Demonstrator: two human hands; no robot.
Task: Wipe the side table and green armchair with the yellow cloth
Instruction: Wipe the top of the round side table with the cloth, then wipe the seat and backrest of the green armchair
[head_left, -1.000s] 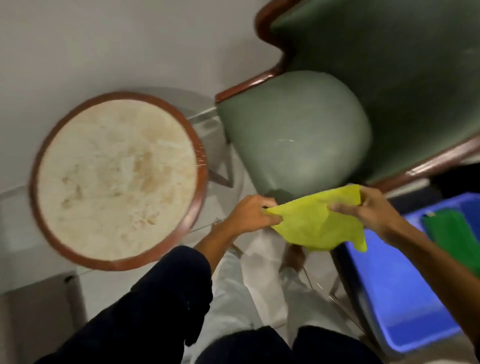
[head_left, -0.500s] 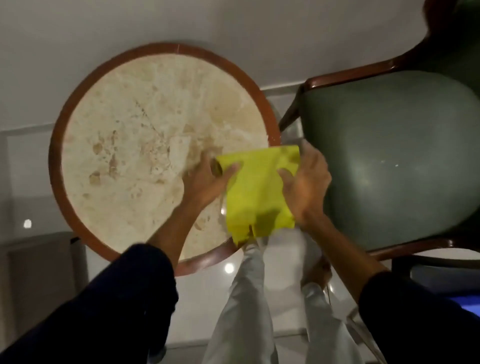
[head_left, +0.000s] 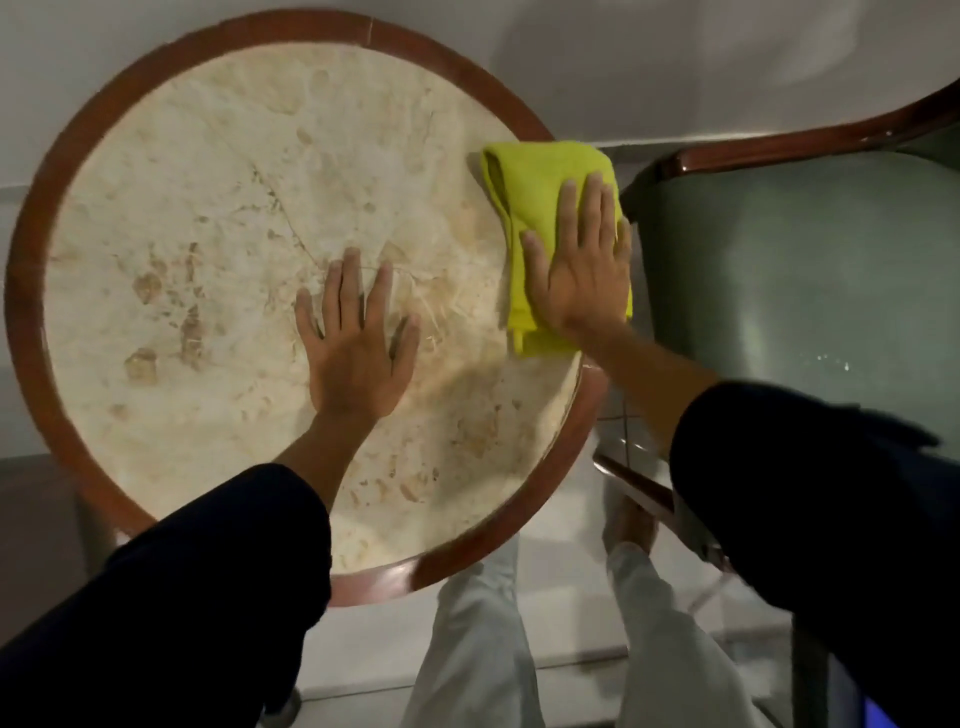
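Round stone-topped bench (head_left: 156, 218) fills the view, green armchair (head_left: 810, 291) just beside it. Right hand (head_left: 582, 275) presses flat, fingers spread, on the yellow cloth (head_left: 535, 187) at the bench's right edge. Left hand (head_left: 358, 343) lies open-palmed mid-top.

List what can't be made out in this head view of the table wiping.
- Table top under the yellow cloth: hidden by the cloth and the right hand pressed flat on it.
- Side table base: hidden beneath its own round top.
- Near table rim: partly hidden by the dark sleeve behind the left hand.
- Green armchair: cut off by the right frame edge, so most of it is unseen.
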